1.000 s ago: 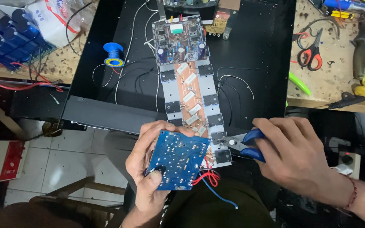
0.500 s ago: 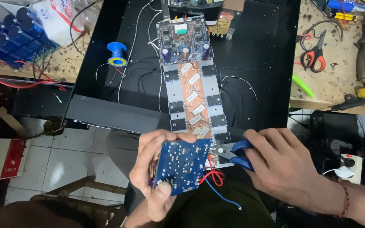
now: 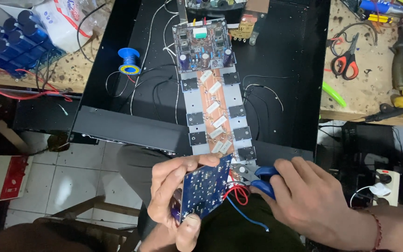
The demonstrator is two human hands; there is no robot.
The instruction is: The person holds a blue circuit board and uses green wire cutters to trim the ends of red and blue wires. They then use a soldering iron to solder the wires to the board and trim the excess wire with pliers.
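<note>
Head view. Your left hand (image 3: 176, 198) grips the blue board (image 3: 204, 191), fingers curled over its top edge and thumb under its lower corner, solder side up, tilted, just above your lap. Your right hand (image 3: 311, 198) is closed round the blue-handled cutters (image 3: 253, 175), whose metal tips touch the board's right edge beside the red wires (image 3: 236, 193) and the blue wire (image 3: 243, 214).

Since a second ago the board has come nearer you and turned more edge-on, and the cutters have closed in on the wire ends; the work seems to be at the leads.

The board is flat, glossy and speckled with solder. Beyond it a long heatsink (image 3: 215, 116) carries copper strip, white oblong resistors and square black transistors inside a matt black chassis (image 3: 117, 126). A blue spool (image 3: 129, 60) lies left; red scissors (image 3: 346, 60) lie on the pitted bench (image 3: 374, 88).
</note>
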